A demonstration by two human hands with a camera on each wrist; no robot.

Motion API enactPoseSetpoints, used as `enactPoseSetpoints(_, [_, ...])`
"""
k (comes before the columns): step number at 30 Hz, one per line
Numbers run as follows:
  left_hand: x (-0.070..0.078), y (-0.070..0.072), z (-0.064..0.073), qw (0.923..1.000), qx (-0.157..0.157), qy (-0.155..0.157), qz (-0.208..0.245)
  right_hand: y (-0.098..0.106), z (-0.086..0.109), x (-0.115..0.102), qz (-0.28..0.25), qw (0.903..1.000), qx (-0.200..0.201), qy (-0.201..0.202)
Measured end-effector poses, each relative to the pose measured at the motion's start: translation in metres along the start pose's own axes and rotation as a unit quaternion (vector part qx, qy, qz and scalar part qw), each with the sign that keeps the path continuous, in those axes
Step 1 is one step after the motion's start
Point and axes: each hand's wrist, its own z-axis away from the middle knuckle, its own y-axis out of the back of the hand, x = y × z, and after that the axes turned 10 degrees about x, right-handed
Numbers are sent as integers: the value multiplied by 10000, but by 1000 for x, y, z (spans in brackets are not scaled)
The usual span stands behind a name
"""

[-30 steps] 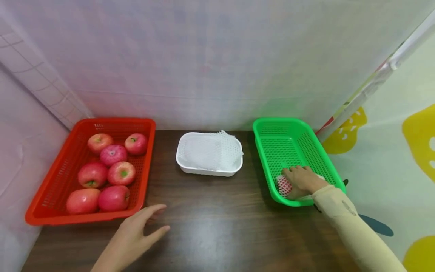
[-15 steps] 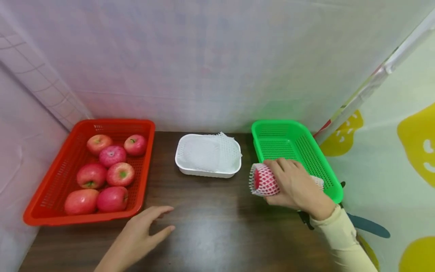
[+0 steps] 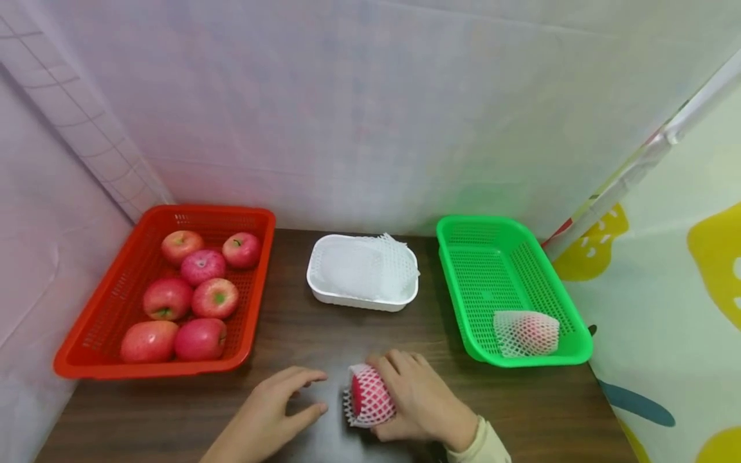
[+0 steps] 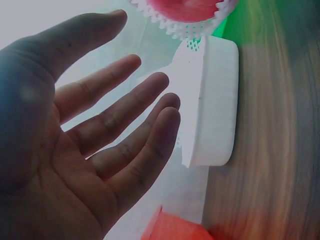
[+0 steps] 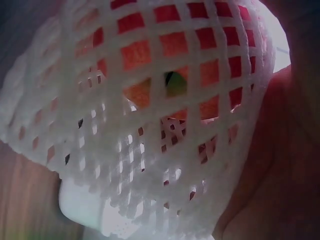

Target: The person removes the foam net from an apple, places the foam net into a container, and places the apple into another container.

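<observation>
My right hand [image 3: 419, 399] grips a red apple [image 3: 373, 393] wrapped in a white foam net, over the front middle of the table. The net's open end faces left, and bare red skin shows there. In the right wrist view the foam net [image 5: 150, 125] fills most of the picture, with the apple's stem hollow behind the mesh. To the left, my left hand [image 3: 274, 411] is held with fingers spread and thumb apart, holding nothing. The left wrist view shows its relaxed fingers [image 4: 120, 117], with the netted apple [image 4: 187, 7] beyond them.
A red basket [image 3: 260, 289] with several bare apples stands at the left. At the back middle, a white tray [image 3: 359, 301] contains white foam nets [image 3: 393, 267]. One netted apple [image 3: 535, 333] lies in the green basket [image 3: 454, 283] at the right.
My right hand has lifted a netted apple out of the green basket and carried it left to the front middle. The left hand has shifted slightly right, still spread.
</observation>
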Motion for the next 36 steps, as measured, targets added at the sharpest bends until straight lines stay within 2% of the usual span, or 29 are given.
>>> enactPoseSetpoints(6, [0,-11,-4,9993,145,-274,198,3,-3,1,48,9998,199,-32])
enactPoseSetpoints(10, [-1,-24,-9,9979,-98,-335,544,-2,-4,-1,-271,9991,301,-107])
enactPoseSetpoints(13, [-5,-32,-10,9963,-262,-84,819,-7,-4,-4,-547,9972,455,-219])
enactPoseSetpoints(16, [-9,-39,-10,9924,-531,413,1028,-10,-5,-9,-941,9938,552,-214])
enactPoseSetpoints(19, [-12,-43,-10,9873,-804,770,1138,-11,-7,-12,-1287,9906,453,-51])
enactPoseSetpoints(21, [-14,-44,-11,9846,-921,849,1221,-10,-8,-12,-1442,9891,269,88])
enactPoseSetpoints(25, [-16,-39,-6,9832,-925,997,1215,-2,-6,-4,-1736,9845,-77,219])
enactPoseSetpoints(27, [-18,-33,-2,9838,-867,1128,1087,2,-5,1,-1715,9847,-48,298])
enactPoseSetpoints(32, [-26,-14,9,9858,-408,1461,721,13,-12,23,-1037,9900,625,724])
enactPoseSetpoints(36, [-31,-2,15,9859,-214,1571,532,41,-42,52,-444,9860,1385,814])
